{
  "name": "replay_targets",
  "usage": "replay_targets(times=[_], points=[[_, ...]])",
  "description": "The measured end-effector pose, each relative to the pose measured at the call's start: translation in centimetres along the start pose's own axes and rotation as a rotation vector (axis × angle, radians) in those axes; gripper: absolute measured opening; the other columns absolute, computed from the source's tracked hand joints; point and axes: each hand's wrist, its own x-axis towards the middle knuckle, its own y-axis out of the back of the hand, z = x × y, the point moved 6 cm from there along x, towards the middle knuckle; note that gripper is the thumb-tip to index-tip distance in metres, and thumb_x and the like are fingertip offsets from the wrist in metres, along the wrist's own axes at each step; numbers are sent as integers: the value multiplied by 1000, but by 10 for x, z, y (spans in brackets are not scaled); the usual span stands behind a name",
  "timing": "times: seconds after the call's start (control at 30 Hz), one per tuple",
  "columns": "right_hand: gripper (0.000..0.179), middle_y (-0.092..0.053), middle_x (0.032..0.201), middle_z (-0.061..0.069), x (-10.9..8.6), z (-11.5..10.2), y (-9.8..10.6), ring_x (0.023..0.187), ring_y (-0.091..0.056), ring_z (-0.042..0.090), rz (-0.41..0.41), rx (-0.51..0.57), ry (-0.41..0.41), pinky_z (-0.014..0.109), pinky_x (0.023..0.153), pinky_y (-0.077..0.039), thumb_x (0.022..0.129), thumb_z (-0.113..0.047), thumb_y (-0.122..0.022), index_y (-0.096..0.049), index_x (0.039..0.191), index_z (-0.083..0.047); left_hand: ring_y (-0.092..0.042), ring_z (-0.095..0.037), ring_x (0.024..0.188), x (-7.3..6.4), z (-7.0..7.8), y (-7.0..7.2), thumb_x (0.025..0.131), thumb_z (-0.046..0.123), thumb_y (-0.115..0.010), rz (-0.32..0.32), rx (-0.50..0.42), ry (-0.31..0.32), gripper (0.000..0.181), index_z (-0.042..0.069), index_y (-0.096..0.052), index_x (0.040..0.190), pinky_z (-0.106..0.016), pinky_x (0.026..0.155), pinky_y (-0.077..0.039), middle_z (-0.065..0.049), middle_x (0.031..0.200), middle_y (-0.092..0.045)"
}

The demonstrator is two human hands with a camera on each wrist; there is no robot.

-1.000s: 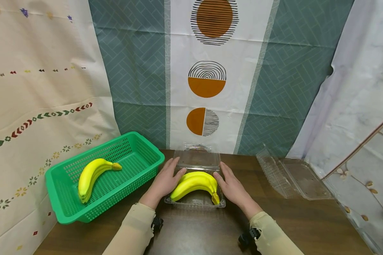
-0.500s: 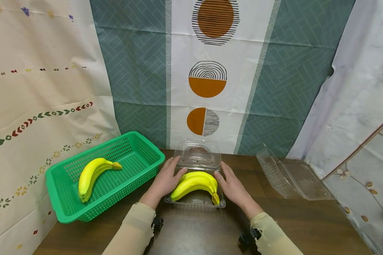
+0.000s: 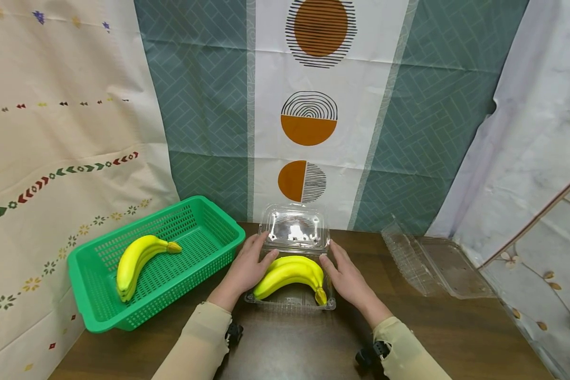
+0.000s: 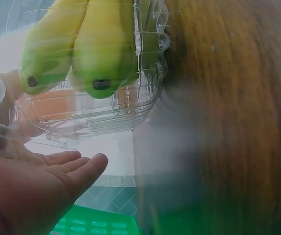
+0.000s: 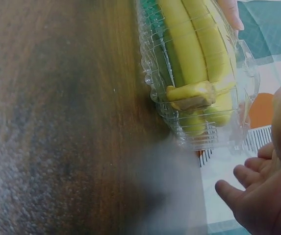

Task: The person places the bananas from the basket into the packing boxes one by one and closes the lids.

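A clear plastic clamshell container [image 3: 290, 305] stands on the table with its lid [image 3: 295, 228] tilted up behind it. In its base lies a bunch of yellow bananas [image 3: 290, 274], green-tipped in the left wrist view. My left hand [image 3: 248, 268] is at the container's left side, its fingers straight and thumb over the rim. At the right side is my right hand [image 3: 345, 279], fingers extended, thumb near the rim by the banana stem. Fingertips of both hands reach the lid's lower corners; whether they touch it, I cannot tell.
To the left stands a green perforated basket [image 3: 171, 293] holding another bunch of bananas [image 3: 140, 264]. Over at the right, a second clear clamshell [image 3: 456, 266] lies opened out on the brown table [image 3: 294, 348]. Patterned cloth [image 3: 209, 105] hangs behind.
The container's lid has risen from leaning back to a more upright tilt. Both hands have stayed almost still, and the bananas have not moved.
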Motion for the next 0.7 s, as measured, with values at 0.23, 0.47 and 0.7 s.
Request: replay_targets(times=[0.23, 0.47, 0.7], points=[[85, -16, 183, 17, 0, 2, 2, 165, -23, 44, 23, 9, -2, 70, 128, -23, 115, -61, -47, -16, 179, -14, -35, -50, 158, 0, 0, 0, 113, 49, -61, 1, -6, -5, 76, 16, -33, 175, -72, 122, -34, -24, 178, -24], [86, -18, 182, 17, 1, 1, 3, 164, -26, 44, 42, 14, 17, 70, 127, -24, 114, -61, -51, -17, 179, -15, -37, -50, 158, 0, 1, 2, 113, 48, -63, 10, -16, -5, 76, 17, -33, 175, -72, 121, -36, -24, 177, -25], [81, -18, 182, 18, 1, 1, 4, 162, -30, 47, 44, 33, 2, 71, 126, -27, 116, -48, -55, -16, 179, -15, -37, -48, 158, 0, 1, 2, 112, 50, -64, 16, -28, 11, 77, 21, -32, 176, -71, 121, -36, -22, 178, -24]])
